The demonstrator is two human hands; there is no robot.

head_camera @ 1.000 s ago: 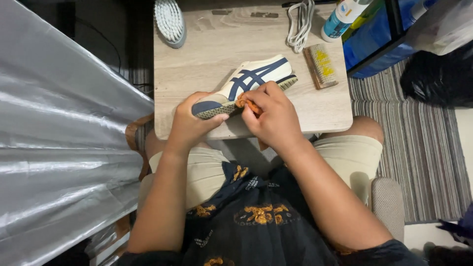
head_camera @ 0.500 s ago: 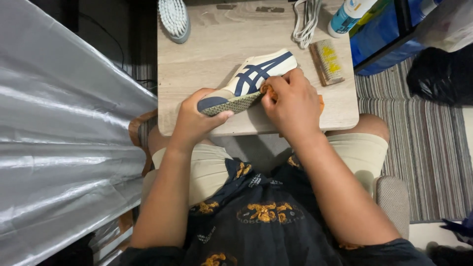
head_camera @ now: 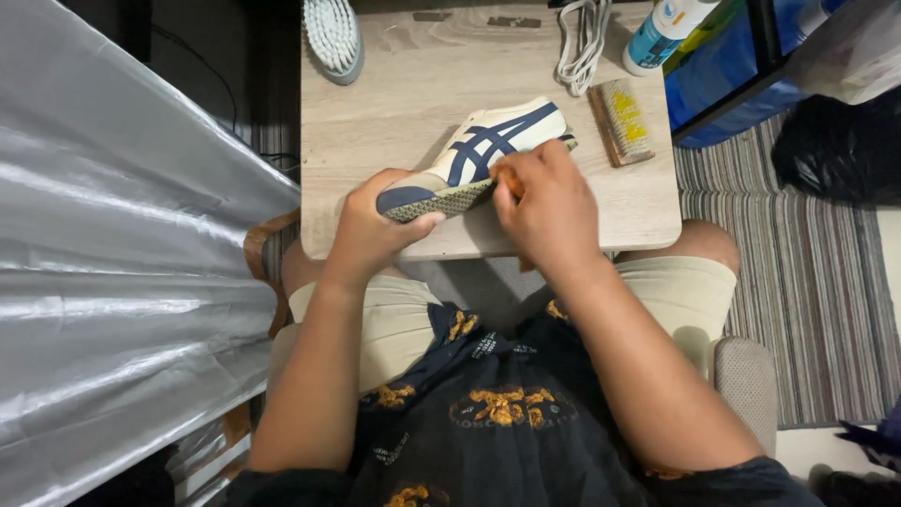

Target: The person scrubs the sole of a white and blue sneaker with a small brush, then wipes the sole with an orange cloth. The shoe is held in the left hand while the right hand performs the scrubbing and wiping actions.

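While I am watching from the head camera, the left hand (head_camera: 371, 230) is gripping the toe end of a cream sneaker (head_camera: 479, 155) with navy stripes, fingers curled under the sole and thumb pressing the navy toe cap. That grip is tipping the shoe onto its side, so that the sole edge is facing the person; I judge this is being done to expose the sidewall to the other hand.

The right hand (head_camera: 544, 202) is lying against the middle of the shoe, fingers clenched around a small orange-brown object (head_camera: 508, 178), of which only a sliver is showing at the fingertips. I cannot tell whether it is a cloth, sponge or small brush. It is touching the shoe just above the sole line.

The sneaker itself is resting at the near edge of a small light-wood table (head_camera: 413, 84), heel pointing away to the right, toe overhanging toward the person's lap. Holding it at the near edge is keeping both forearms close in and braced, as I read it.

Other items are sitting well apart at the far side, within reach but out of the working area: a white-bristled brush (head_camera: 333, 38) at the far left corner, a bundle of white laces (head_camera: 582, 42), a wooden brush with yellowish bristles (head_camera: 621, 122) just beside the heel, and a blue-and-white spray bottle (head_camera: 662, 33) at the far right edge. The laces being off the shoe is leaving the upper unobstructed.
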